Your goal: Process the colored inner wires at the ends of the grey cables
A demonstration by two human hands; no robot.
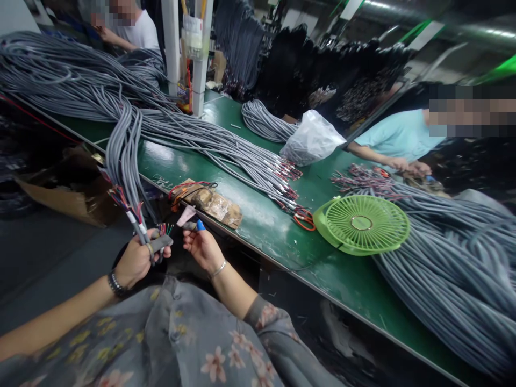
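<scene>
My left hand is closed around several grey cables, which hang over the table edge. Their stripped ends show thin coloured wires beside my thumb. A grey covering wraps that thumb. My right hand is just to the right, its thumb and forefinger pinched together, with a blue cover on one fingertip. From the pinch sticks up a small pale pinkish strip; its exact kind is unclear. Behind it, at the edge of the table, lies a tape-wrapped brown block with orange and black cords.
The green table bears long bundles of grey cable, a clear plastic bag and a green fan. An open cardboard box is below on the left. Two other people work across the table, near a white post and at right.
</scene>
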